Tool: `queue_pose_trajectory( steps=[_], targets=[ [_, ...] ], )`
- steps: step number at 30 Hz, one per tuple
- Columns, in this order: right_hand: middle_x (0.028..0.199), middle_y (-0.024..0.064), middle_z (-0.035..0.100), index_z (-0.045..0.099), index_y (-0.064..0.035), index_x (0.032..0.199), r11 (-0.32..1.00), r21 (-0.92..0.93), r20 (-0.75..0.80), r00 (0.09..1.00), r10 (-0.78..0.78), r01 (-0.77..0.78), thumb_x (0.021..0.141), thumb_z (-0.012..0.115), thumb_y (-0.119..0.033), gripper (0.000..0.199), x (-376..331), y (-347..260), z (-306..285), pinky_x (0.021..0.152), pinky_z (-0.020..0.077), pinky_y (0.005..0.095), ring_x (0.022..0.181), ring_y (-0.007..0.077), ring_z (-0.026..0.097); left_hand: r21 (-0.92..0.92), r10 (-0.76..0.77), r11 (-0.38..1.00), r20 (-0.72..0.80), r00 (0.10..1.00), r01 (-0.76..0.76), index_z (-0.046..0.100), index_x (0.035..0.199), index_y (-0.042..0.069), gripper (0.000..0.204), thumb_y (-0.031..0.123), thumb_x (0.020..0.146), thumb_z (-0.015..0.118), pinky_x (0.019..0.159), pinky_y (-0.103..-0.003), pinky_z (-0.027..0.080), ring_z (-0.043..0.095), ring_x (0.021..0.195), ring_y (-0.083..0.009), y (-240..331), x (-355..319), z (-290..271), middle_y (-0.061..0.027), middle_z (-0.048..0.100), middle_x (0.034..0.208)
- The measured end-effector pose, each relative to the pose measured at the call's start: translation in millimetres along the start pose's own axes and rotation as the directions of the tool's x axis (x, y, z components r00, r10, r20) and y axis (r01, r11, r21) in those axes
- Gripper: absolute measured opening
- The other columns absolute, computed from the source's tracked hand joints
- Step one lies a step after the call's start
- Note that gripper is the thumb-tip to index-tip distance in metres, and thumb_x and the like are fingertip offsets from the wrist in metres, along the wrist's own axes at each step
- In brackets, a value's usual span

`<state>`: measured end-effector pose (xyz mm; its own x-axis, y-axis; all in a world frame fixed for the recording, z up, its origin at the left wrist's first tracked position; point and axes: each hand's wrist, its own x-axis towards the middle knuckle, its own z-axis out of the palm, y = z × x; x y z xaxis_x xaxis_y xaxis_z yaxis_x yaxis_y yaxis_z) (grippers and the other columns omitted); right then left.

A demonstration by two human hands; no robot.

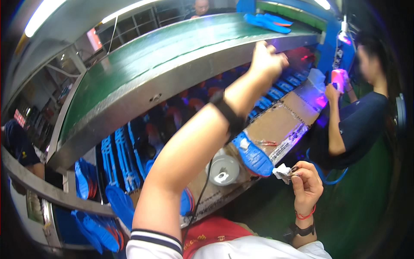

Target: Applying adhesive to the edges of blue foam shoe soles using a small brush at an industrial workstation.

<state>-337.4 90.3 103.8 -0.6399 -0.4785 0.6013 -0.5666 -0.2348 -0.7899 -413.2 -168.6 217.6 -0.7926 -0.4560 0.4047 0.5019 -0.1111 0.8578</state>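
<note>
My left hand point(268, 62) is raised at the edge of the green conveyor belt point(172, 41), its fingers bent but apart and nothing visible in them. Beyond it on the belt lies a pair of blue insoles point(268, 22) with orange parts. In a pinch, my right hand point(308, 185) holds a crumpled white cloth point(282, 172), with a dark metal piece at the fingertips that I cannot make out. Just left of that cloth, a blue insole point(254, 156) lies on the cardboard-covered bench, a small white piece on its upper end.
A white round tub point(224, 170) stands on the bench near red-handled tools point(266, 143). Blue insoles point(120, 200) are stacked at lower left; rows of blue pieces point(125, 159) fill the space under the belt. A co-worker point(358, 112) at right holds a purple-lit object. A black cord hangs past my left arm.
</note>
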Motion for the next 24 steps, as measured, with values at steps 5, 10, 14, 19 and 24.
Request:
queue_pose_trajectory(
  steps=[5, 10, 14, 19, 24],
  targets=[
    [0.093, 0.0116, 0.058, 0.06, 0.0051, 0.086, 0.999, 0.039, 0.256, 0.966, -0.034, 0.025, 0.079, 0.064, 0.004, 0.008, -13.2, 12.6, 33.5, 0.049, 0.0379, 0.0169, 0.061, 0.0045, 0.048, 0.39, 0.161, 0.917, -0.181, 0.97, -0.08, 0.035, 0.127, 0.002, 0.046, -0.001, 0.086, 0.056, 0.074, -0.028, 0.052, 0.056, 0.094, -0.0166, -7.0, -220.2, -29.2, -0.0125, 0.05, 0.112],
    [0.093, 0.0123, 0.055, 0.059, 0.0023, 0.087, 0.98, -0.154, 0.497, 0.867, -0.035, 0.128, 0.078, 0.063, 0.006, 0.011, -26.9, 13.3, 87.5, 0.047, 0.04, 0.0229, 0.055, 0.0111, 0.051, 0.854, 0.463, 0.396, -0.503, 0.73, 0.337, 0.048, 0.113, 0.001, 0.038, -0.002, 0.079, 0.065, 0.075, -0.026, 0.044, 0.053, 0.085, -0.0143, 17.8, -400.2, -110.2, -0.0071, 0.052, 0.095],
    [0.095, 0.0144, 0.053, 0.055, -0.0016, 0.09, 0.898, -0.34, 0.546, 0.836, -0.054, 0.28, 0.081, 0.06, -0.001, 0.01, -42.1, 41.1, 122.8, 0.052, 0.0462, 0.0382, 0.065, 0.0323, 0.058, 0.658, 0.57, -0.012, -0.614, 0.546, 0.753, 0.048, 0.115, 0.003, 0.043, 0.007, 0.078, 0.068, 0.079, -0.031, 0.04, 0.049, 0.093, -0.0214, 65.2, -486.6, -158.6, -0.0106, 0.052, 0.106],
    [0.097, 0.0143, 0.054, 0.054, -0.003, 0.091, 0.831, -0.452, 0.577, 0.816, -0.006, 0.325, 0.085, 0.058, -0.005, 0.008, -48.5, 57.5, 136.7, 0.053, 0.0485, 0.0405, 0.068, 0.0348, 0.06, 0.298, 0.2, 0.265, -0.947, 0.25, 0.917, 0.056, 0.1, -0.004, 0.033, 0.013, 0.076, 0.071, 0.071, -0.031, 0.046, 0.054, 0.078, -0.0179, 79.4, -580.7, -209.3, -0.0111, 0.058, 0.086],
    [0.099, 0.0131, 0.053, 0.054, -0.003, 0.092, 0.797, -0.499, 0.6, 0.8, 0.034, 0.34, 0.086, 0.057, -0.007, 0.008, -46.6, 66.2, 140.7, 0.053, 0.0495, 0.0413, 0.065, 0.0351, 0.06, 0.323, 0.226, 0.186, -0.933, 0.279, 0.928, 0.053, 0.087, -0.003, 0.021, 0.015, 0.084, 0.065, 0.06, -0.029, 0.042, 0.049, 0.068, -0.0136, 73.5, -594.5, -221.3, -0.0096, 0.052, 0.079]
  ],
)
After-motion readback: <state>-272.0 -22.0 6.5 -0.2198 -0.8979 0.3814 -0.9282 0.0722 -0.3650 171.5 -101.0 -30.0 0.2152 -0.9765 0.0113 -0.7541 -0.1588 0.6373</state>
